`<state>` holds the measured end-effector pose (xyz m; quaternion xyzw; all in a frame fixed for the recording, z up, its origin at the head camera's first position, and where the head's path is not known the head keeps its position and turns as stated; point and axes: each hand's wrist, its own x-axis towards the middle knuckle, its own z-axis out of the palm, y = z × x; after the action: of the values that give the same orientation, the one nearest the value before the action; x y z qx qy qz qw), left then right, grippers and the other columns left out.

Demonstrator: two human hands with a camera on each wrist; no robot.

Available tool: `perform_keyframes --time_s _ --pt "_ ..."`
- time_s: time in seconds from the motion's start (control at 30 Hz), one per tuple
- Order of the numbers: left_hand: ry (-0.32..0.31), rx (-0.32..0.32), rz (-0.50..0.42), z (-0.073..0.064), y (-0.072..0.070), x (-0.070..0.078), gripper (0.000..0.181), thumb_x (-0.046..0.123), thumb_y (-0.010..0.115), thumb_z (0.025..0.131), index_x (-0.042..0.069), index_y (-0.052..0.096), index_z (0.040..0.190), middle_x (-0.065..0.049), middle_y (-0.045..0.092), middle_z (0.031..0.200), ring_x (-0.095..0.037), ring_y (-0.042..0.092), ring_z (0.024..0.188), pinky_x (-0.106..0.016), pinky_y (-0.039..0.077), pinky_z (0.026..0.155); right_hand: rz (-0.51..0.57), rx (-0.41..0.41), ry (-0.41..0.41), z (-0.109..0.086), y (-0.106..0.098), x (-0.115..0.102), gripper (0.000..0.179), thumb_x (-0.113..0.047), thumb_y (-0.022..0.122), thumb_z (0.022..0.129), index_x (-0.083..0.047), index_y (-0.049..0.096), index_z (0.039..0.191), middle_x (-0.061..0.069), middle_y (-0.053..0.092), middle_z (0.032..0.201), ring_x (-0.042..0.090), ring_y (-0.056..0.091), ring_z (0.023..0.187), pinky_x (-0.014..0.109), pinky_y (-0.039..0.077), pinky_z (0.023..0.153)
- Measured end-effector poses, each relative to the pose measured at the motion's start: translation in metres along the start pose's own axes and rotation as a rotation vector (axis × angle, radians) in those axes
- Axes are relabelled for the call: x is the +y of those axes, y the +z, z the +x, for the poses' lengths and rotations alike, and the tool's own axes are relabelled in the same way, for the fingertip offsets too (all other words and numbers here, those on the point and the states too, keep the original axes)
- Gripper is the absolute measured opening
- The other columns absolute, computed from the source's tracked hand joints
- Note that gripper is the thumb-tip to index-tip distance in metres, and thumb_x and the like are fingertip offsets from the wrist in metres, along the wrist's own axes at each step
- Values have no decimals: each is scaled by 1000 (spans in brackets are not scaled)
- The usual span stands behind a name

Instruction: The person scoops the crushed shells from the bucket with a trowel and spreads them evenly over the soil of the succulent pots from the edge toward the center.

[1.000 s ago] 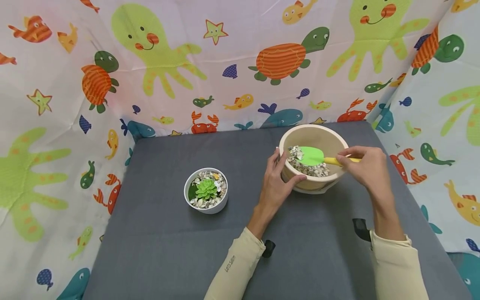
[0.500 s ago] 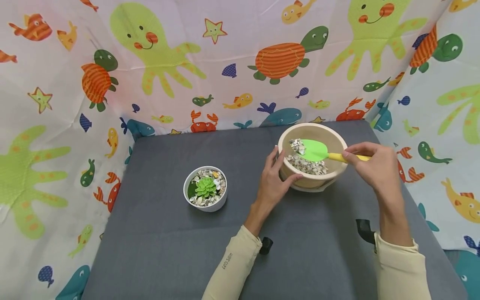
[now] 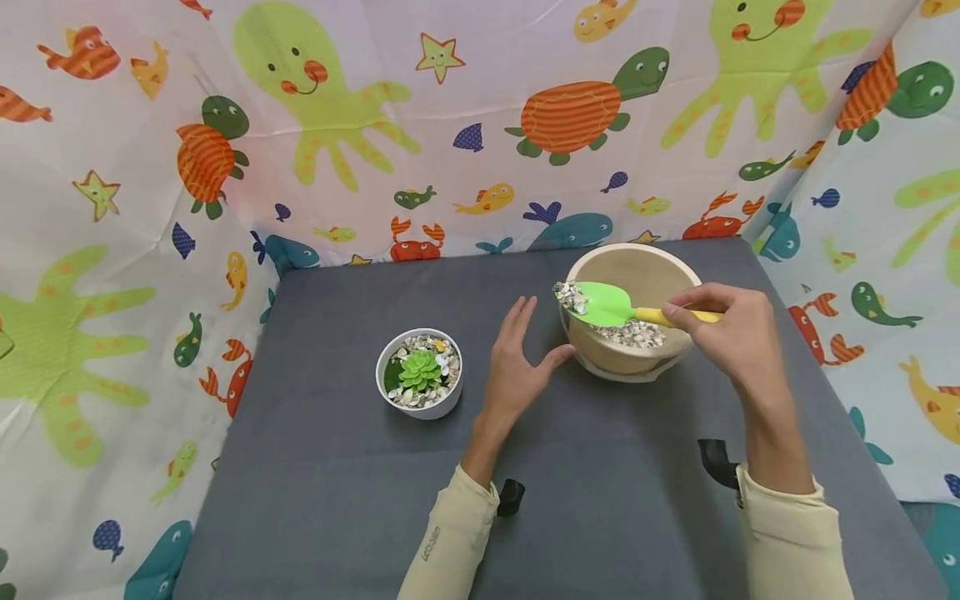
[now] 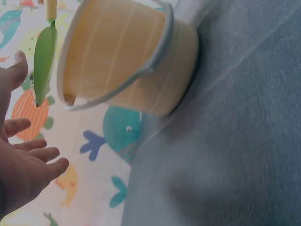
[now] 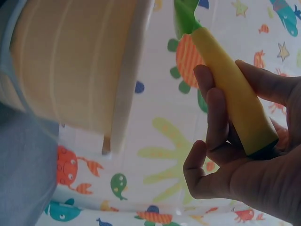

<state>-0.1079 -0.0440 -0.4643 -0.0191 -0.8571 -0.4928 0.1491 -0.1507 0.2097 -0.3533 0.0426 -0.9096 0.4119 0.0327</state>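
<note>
My right hand (image 3: 731, 333) grips the yellow handle of a small green toy shovel (image 3: 609, 305) above a cream bucket (image 3: 626, 362). Pebbles or shell bits (image 3: 570, 297) lie on the shovel's tip, which reaches past the bucket's left rim. More of the same bits (image 3: 636, 334) cover the bucket's bottom. In the right wrist view, the fingers curl round the yellow handle (image 5: 230, 89). My left hand (image 3: 513, 375) is apart from the bucket, between it and a white pot (image 3: 438, 408), with fingers extended and thumb spread. The pot holds a green succulent (image 3: 420, 369) among similar bits.
Both containers stand on a grey cloth-covered table (image 3: 337, 517). A curtain (image 3: 337, 225) printed with sea animals rises behind it and on both sides. The bucket's pale handle (image 4: 136, 75) hangs down along its side.
My left hand has let go of the bucket's rim and moved left. The loaded shovel has lifted out of the bucket, then shifted left to its rim.
</note>
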Motion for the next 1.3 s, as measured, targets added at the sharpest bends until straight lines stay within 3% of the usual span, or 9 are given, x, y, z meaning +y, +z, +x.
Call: perform_keyframes --time_s 0.27,0.43,0.67,0.87,1.07,1.3 --pt "5 57 6 -10 -25 -10 92 38 86 87 14 40 162 -11 40 168 -30 40 156 -54 39 124 37 -54 -90 -3 22 -17 27 -24 75 97 2 80 105 23 77 106 24 57 100 10 44 74" --pt "8 91 22 -16 -42 -17 91 39 86 87 15 40 162 -10 41 168 -28 40 157 -54 37 125 68 -97 -102 -3 34 -28 26 -23 77 95 0 81 105 22 78 106 23 58 98 13 44 74" --pt "-14 126 42 -25 -66 -25 91 37 85 87 14 39 162 -8 42 167 -28 40 156 -55 35 127 101 -136 -171 -3 55 -45 19 -17 79 93 1 81 99 19 79 95 22 62 88 17 47 74" --pt "-18 203 76 -33 -89 -36 91 36 86 87 14 39 162 -9 43 167 -30 41 155 -56 36 125 126 -176 -185 -3 69 -58 18 -14 79 92 2 81 100 21 79 95 27 63 89 18 48 75" --pt "-35 266 112 -43 -115 -51 90 34 85 87 13 39 162 -10 43 166 -33 43 153 -61 36 124 129 -235 -169 -4 85 -70 15 -14 78 93 -1 81 101 18 79 96 28 64 89 28 52 78" --pt "-87 251 140 -53 -142 -68 96 38 86 87 22 33 165 -9 38 168 -31 38 157 -61 33 125 160 -310 -196 -5 110 -81 12 -11 77 93 -2 81 100 17 78 98 29 62 89 32 52 78"
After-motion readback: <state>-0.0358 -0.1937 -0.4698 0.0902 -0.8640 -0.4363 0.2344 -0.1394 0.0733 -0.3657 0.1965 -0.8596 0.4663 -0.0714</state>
